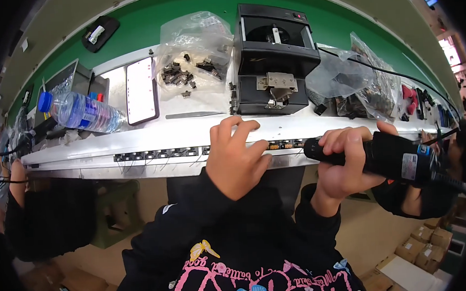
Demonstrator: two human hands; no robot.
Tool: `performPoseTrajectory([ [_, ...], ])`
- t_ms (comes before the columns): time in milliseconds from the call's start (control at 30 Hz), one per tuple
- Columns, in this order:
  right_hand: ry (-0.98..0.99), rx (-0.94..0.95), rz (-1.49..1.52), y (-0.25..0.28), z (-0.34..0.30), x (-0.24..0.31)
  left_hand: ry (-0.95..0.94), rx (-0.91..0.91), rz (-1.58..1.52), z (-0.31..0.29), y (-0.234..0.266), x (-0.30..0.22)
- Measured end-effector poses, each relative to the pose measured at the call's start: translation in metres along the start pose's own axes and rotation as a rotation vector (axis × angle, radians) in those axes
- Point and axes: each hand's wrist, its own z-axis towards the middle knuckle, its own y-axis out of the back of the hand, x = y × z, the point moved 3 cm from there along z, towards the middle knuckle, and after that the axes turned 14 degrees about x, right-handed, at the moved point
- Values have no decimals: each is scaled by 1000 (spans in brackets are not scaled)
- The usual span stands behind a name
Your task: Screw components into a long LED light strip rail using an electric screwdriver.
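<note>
My left hand [236, 156] reaches over a long white rail [79, 164] at the bench's front edge. Its fingers are bent and apart, with thumb and index fingertip beside the small parts; contact underneath is hidden. Several small black components [161, 153] with thin wire leads sit in a row along the rail. Some orange-and-black components [281, 144] lie just right of my left hand. My right hand [343, 160] is wrapped round a black electric screwdriver [391, 157], held almost level. Its nose points left, close to the row's right end, and its cord runs off right.
Behind the rail stand a black machine [273, 57] with a metal fixture, a plastic bag [194, 36] with loose black parts, and tweezers [191, 115]. Leftward are a phone [141, 90] and a water bottle [84, 112]. Other people's arms are at both sides.
</note>
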Motion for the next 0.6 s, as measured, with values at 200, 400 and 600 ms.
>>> performPoseTrajectory([
  [200, 79, -59, -41, 20, 0, 10, 64, 56, 161, 20, 78, 62],
  [400, 91, -59, 67, 27, -1, 4, 365, 425, 437, 58, 87, 137],
  [600, 100, -37, 35, 30, -4, 5, 234, 229, 497, 60, 66, 167],
])
